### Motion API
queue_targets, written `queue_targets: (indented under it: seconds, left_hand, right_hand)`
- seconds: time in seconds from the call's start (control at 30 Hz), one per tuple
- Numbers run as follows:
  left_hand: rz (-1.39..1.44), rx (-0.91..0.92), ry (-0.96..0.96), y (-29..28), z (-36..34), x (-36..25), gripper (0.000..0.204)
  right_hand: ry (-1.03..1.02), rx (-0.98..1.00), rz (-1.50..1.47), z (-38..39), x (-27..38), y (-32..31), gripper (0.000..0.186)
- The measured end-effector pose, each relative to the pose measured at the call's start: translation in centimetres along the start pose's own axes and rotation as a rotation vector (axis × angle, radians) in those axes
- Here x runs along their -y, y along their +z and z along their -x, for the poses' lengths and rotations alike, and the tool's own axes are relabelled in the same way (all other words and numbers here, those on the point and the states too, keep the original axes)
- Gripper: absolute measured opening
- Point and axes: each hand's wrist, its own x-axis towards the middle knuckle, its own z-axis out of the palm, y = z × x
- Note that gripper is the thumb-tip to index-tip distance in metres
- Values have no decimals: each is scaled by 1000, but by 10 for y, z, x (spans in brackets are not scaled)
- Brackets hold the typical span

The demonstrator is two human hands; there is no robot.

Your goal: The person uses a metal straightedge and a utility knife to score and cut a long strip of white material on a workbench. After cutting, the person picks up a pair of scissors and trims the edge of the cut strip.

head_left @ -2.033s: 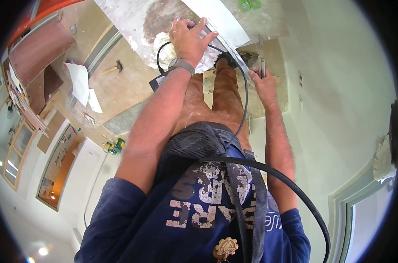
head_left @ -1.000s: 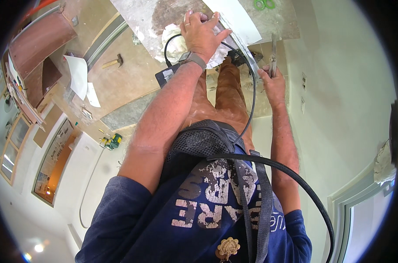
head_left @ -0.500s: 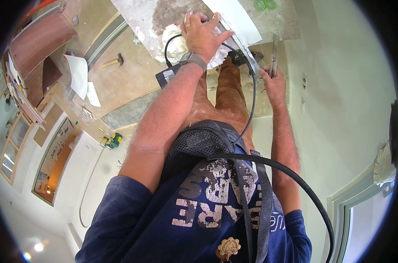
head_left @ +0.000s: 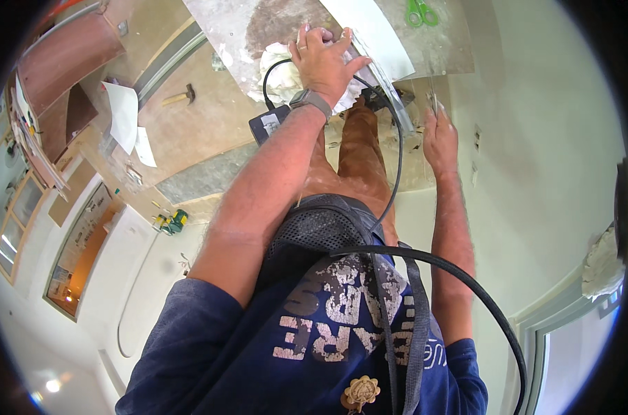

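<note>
My left hand (head_left: pixel 326 69) lies with fingers spread, its thumb against a long metal strip (head_left: pixel 390 90) with a straight edge. The strip runs along the side of a smooth white sheet (head_left: pixel 369 31). Crumpled white cloth (head_left: pixel 281 75) lies under and beside this hand. Off to the right of the strip, apart from it, my right hand (head_left: pixel 440 142) is closed on a thin metal tool (head_left: pixel 433 102). The tool shows nearly edge-on, and its exact kind is unclear. Green-handled scissors (head_left: pixel 422 12) lie beyond the white sheet.
A small black box (head_left: pixel 267 126) with a black cable hangs by my left forearm. On the floor to the left lie a hammer (head_left: pixel 179 95), white offcuts (head_left: pixel 122 114) and a metal profile (head_left: pixel 172 59). A green power tool (head_left: pixel 174 221) sits farther back. A pale wall (head_left: pixel 535 159) rises at right.
My right hand has moved right and slightly down, away from the metal strip's end, and its tool now appears narrower. My left hand stays on the strip. The scissors show more fully.
</note>
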Motion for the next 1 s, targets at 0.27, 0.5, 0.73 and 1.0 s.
queue_targets:
  seconds: [0.27, 0.5, 0.73, 1.0]
  left_hand:
    - [27, 34, -22, 1, -1, 1, 55]
    - [25, -1, 0, 0, 0, 0, 54]
    - [26, -3, 11, -1, 0, -1, 54]
    - [46, -60, -4, 3, 4, -3, 48]
  right_hand:
    - [57, 120, 37, -22, 4, 19, 37]
    - [-1, 77, -148, -20, -1, 36, 37]
    - [44, 66, -189, -22, -6, 44, 34]
    - [79, 65, -222, -24, 1, 44, 31]
